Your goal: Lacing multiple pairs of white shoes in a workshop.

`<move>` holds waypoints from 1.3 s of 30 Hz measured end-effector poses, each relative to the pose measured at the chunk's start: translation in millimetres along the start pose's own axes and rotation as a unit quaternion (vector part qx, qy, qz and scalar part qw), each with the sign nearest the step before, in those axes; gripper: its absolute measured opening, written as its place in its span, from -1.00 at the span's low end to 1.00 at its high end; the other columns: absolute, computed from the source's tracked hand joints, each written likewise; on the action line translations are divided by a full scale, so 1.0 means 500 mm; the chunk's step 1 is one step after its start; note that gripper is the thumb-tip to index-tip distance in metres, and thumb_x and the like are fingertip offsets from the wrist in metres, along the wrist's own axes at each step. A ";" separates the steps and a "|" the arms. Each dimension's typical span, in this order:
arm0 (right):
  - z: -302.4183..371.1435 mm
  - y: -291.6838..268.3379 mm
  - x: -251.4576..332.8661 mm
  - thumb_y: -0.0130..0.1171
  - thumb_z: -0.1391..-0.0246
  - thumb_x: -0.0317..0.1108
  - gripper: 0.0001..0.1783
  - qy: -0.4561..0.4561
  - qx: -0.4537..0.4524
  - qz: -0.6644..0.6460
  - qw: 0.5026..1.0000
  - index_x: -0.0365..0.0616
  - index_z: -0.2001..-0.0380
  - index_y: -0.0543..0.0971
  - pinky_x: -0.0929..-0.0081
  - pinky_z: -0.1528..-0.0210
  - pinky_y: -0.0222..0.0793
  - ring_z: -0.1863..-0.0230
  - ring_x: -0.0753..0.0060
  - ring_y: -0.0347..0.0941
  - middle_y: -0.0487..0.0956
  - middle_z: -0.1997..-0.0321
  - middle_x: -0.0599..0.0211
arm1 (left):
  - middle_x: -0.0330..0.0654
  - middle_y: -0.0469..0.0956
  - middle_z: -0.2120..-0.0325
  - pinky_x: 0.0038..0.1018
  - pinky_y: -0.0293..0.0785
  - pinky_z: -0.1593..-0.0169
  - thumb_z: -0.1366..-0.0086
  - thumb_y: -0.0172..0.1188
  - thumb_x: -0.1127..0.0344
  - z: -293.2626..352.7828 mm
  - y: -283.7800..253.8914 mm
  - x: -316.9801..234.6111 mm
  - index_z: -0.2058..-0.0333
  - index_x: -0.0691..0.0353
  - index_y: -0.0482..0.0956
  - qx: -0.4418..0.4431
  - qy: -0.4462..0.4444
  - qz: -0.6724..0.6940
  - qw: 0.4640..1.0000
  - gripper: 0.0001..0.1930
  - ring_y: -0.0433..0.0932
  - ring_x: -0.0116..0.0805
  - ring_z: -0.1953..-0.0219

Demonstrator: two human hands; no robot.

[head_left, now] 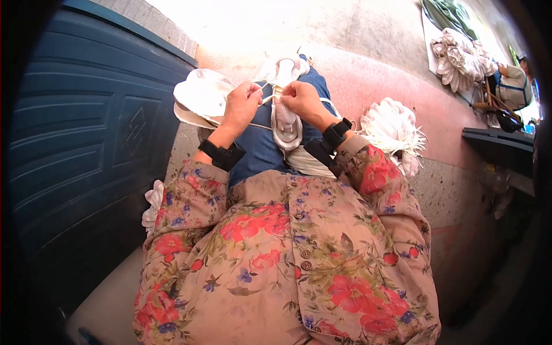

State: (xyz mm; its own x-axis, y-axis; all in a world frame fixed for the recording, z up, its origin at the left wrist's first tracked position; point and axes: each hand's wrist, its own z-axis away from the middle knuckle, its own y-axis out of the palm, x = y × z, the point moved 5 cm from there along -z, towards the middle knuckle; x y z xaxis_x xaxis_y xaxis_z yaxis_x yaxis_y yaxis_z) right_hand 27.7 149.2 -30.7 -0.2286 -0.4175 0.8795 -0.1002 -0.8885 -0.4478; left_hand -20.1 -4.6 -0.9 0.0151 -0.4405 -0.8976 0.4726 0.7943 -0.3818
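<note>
A white and pale pink shoe upper [286, 127] lies lengthwise over my jeans-covered lap, its mesh part toward me. Above it, my left hand [244, 103] pinches a thin white shoelace between thumb and fingers. To the right, my right hand [303, 102] is also closed in a pinch on the shoelace, close against the upper. The lace [265, 99] runs between the two hands across the upper's opening. Its exact path under my right fingers is hidden.
Left of my knee rests a rounded white item [202, 95]. A heap of white shoe uppers with loose laces [391, 127] lies at right; another bundle [460, 60] sits farther off. A blue panelled door [98, 109] stands at left. Another person [513, 86] is at the far right.
</note>
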 end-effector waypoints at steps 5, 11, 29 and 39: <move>-0.013 0.014 0.003 0.16 0.28 -0.41 -0.88 -0.014 0.080 -0.062 0.995 -0.25 0.61 0.52 0.41 0.39 0.35 0.49 0.20 0.46 0.51 0.59 0.09 | -0.32 0.44 0.61 -0.73 0.28 0.51 -0.18 0.03 0.38 0.002 -0.009 -0.002 0.39 0.30 0.45 -0.016 0.004 0.007 1.000 -0.89 0.36 -0.65 0.57; -0.020 0.021 0.025 0.16 0.29 -0.37 -0.87 -0.037 0.034 0.097 0.994 -0.20 0.61 0.53 0.36 0.36 0.35 0.44 0.15 0.47 0.51 0.55 0.09 | -0.31 0.45 0.59 -0.72 0.29 0.50 -0.18 0.04 0.36 0.005 -0.010 -0.005 0.38 0.31 0.45 -0.023 -0.005 0.032 0.999 -0.87 0.37 -0.64 0.56; 0.013 -0.023 -0.053 0.17 0.17 -0.53 -0.78 0.117 0.074 -0.396 0.908 -0.18 0.39 0.39 0.70 0.49 0.29 0.53 0.62 0.36 0.44 0.51 0.43 | -0.27 0.49 0.54 -0.72 0.30 0.56 -0.19 0.02 0.35 -0.001 0.043 -0.042 0.34 0.31 0.42 0.063 -0.029 0.090 0.993 -0.86 0.41 -0.62 0.58; 0.010 -0.011 -0.077 0.18 0.14 -0.49 -0.80 0.106 0.107 -0.450 0.880 -0.11 0.42 0.37 0.75 0.54 0.24 0.55 0.66 0.35 0.45 0.53 0.45 | -0.18 0.49 0.61 -0.59 0.37 0.57 -0.15 0.03 0.40 -0.039 0.073 -0.048 0.41 0.37 0.43 0.012 0.091 -0.133 0.987 -0.87 0.45 -0.52 0.66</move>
State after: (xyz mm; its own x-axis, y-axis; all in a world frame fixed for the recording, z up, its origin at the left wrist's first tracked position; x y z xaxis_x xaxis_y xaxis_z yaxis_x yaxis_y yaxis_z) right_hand 41.9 169.0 -61.2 -0.3275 0.4986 0.8026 -0.1532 -0.8662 0.4756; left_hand -20.7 43.1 2.5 -0.2706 -0.5476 -0.7918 0.4597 0.6492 -0.6060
